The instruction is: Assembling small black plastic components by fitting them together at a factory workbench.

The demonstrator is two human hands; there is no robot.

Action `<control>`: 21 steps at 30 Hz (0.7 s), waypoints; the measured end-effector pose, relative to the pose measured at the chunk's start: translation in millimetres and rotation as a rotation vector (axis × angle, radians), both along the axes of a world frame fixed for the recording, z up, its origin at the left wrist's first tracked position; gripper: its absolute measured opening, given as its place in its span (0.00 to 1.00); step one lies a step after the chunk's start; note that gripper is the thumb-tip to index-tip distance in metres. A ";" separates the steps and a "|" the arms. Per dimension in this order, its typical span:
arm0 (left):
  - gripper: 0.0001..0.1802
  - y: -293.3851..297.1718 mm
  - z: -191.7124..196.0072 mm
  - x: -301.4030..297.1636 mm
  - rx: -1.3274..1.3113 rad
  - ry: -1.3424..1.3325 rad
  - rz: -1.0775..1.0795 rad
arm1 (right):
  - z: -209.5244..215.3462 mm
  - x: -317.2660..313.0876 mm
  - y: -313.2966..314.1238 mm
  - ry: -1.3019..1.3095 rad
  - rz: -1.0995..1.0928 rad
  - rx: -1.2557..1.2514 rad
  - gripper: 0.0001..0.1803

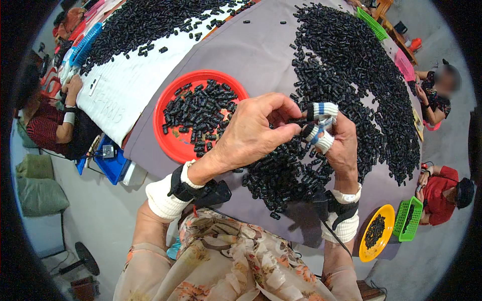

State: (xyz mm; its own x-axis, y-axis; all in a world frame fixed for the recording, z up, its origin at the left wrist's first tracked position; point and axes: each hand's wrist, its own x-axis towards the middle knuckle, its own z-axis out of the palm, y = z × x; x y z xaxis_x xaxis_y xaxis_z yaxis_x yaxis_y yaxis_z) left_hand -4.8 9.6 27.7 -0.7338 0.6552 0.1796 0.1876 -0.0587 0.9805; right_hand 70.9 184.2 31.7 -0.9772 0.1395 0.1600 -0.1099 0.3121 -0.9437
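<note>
My left hand (pixel 247 133) and my right hand (pixel 344 143) meet above the table. Thumb and fingertips of the left are pinched on a small black cylindrical part (pixel 298 122). The right hand, with white and blue knitted covers on its fingers, grips at the same spot; its fingers partly hide what lies between them. Beneath both hands spreads a large heap of similar black parts (pixel 281 175). Left of them, a red round tray (pixel 159 110) holds many more of these parts, partly covered by my left wrist.
A grey cloth (pixel 236 55) covers the table. Another black heap (pixel 150 25) lies on a white sheet (pixel 120 95) at far left. At right are a yellow plate (pixel 369 255) and a green basket (pixel 414 231). Co-workers sit left (pixel 50 120) and right (pixel 442 193).
</note>
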 end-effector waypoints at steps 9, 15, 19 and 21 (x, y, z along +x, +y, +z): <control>0.10 2.0 2.6 -1.7 0.235 -0.324 -0.127 | -8.9 -3.5 6.3 0.037 0.022 -0.243 0.11; 0.09 6.8 -4.9 -5.2 0.242 -0.456 -0.129 | -9.5 -3.8 7.8 0.038 0.049 -0.174 0.13; 0.09 9.4 -11.8 -6.2 0.312 -0.568 -0.187 | -6.8 -4.3 10.5 0.029 0.052 -0.115 0.14; 0.09 9.7 -13.1 -6.4 0.320 -0.618 -0.205 | -7.4 -3.6 11.9 0.028 0.052 -0.127 0.14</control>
State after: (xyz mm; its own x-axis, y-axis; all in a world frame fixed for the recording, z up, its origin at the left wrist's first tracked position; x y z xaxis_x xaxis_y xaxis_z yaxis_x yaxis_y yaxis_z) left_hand -11.2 19.4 14.7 -0.6312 0.7753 -0.0222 -0.4405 -0.3347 0.8330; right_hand 67.4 196.0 24.3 -0.9790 0.1099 0.1717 -0.1497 0.1836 -0.9715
